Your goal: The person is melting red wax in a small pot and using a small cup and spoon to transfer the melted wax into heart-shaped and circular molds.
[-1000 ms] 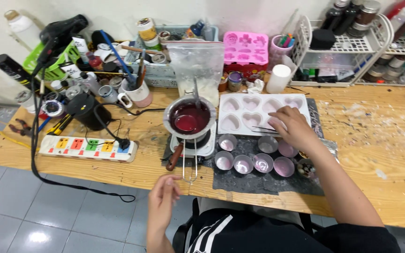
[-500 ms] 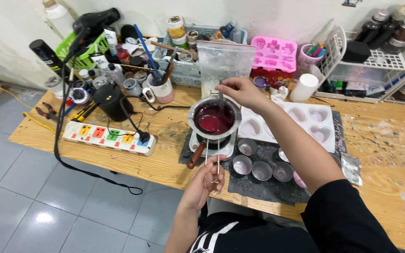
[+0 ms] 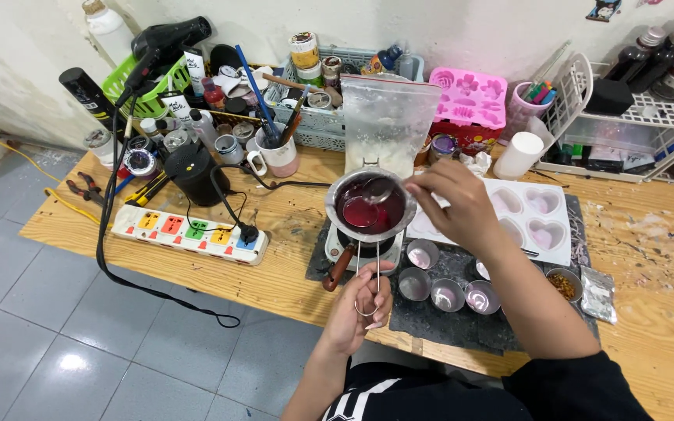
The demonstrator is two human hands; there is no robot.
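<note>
A person's left hand (image 3: 362, 300) grips the wire loop handle (image 3: 366, 273) of a small metal melting pot (image 3: 370, 204) full of dark red liquid, which sits on a little burner (image 3: 352, 248) at the middle of the wooden table (image 3: 274, 257). The right hand (image 3: 454, 201) pinches a spoon (image 3: 380, 191) dipped in the pot.

The pot perches high on a narrow stand; a tug on the handle or a hard stir could likely tip it and spill hot liquid towards the white power strip (image 3: 189, 232) and its cord, or onto the small metal cups (image 3: 446, 292) just beside it.

A clear bag (image 3: 388, 125) of white flakes stands behind the pot. A pink mould (image 3: 470, 97) lies at the back, a white heart-shaped mould (image 3: 536, 218) to the right, and a small silver packet (image 3: 600, 292) near the table's edge.
</note>
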